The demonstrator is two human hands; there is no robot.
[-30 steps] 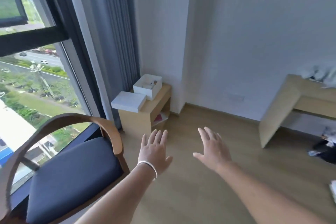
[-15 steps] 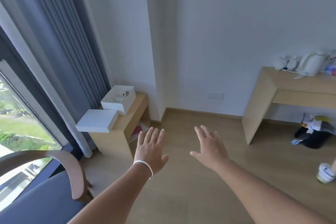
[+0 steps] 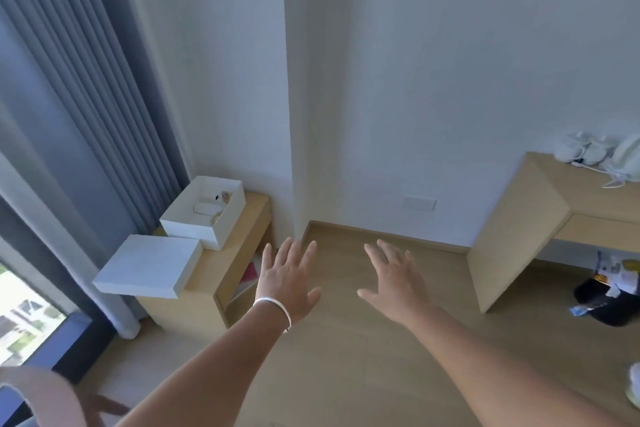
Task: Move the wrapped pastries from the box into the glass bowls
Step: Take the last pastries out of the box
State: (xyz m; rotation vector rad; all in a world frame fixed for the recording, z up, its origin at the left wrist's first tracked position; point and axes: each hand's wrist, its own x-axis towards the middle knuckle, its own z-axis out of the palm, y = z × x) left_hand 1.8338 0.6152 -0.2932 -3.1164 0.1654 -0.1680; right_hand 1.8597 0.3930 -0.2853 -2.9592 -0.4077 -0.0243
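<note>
An open white box [image 3: 204,215] stands on a low wooden side table [image 3: 239,253] at the left, with a few small items inside that are too small to identify. Its white lid [image 3: 149,265] lies beside it, hanging over the table's near end. My left hand [image 3: 287,279], with a bracelet on the wrist, and my right hand [image 3: 394,279] are stretched out in front of me over the floor, fingers spread, holding nothing. Both are to the right of the side table and apart from it. No glass bowls are in view.
A wooden desk [image 3: 519,229] stands at the right with white items and a kettle [image 3: 627,154] on top. A dark bag with rubbish [image 3: 609,295] lies under it. Grey curtains [image 3: 86,97] hang at the left. A chair's arm [image 3: 45,395] shows at the bottom left.
The view has swung right and up, away from the window and chair toward the wall corner and desk. Both hands stay spread and empty in front of me.
</note>
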